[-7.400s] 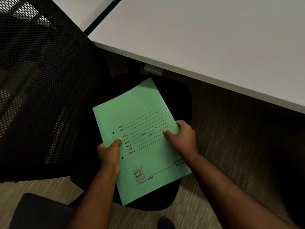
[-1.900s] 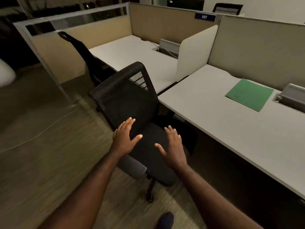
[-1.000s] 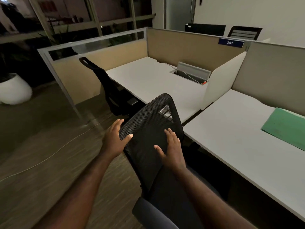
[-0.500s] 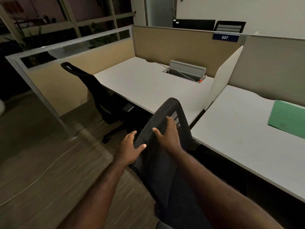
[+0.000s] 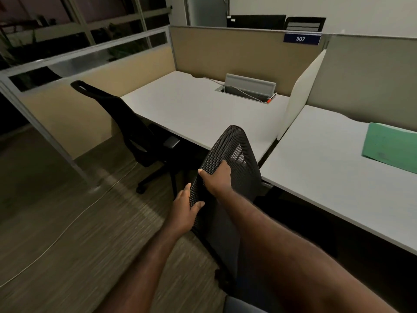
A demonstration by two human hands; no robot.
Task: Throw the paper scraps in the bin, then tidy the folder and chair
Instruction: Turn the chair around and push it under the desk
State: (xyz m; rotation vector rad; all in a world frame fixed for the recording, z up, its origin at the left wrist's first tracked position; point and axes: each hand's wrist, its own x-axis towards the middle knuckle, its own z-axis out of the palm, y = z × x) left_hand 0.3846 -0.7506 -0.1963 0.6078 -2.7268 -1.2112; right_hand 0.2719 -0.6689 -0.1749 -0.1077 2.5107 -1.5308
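A black mesh-backed office chair (image 5: 237, 154) stands in front of the right-hand white desk (image 5: 327, 177), its backrest turned edge-on toward me. My left hand (image 5: 185, 208) grips the backrest's left edge, thumb on the near face. My right hand (image 5: 216, 177) holds the same edge higher up, fingers curled over it. The green folder (image 5: 390, 145) lies flat on the right desk, at the frame's right edge. No bin or paper scraps are in view.
A second black chair (image 5: 133, 129) is tucked at the left desk (image 5: 203, 114), which has an open cable tray (image 5: 248, 89). A white divider panel (image 5: 300, 91) separates the desks. A thin cable (image 5: 67, 229) runs across the carpet on the left.
The folder went from my hands onto the right desk. Both hands then reached the chair and closed on its backrest edge, and the backrest has turned edge-on toward me.
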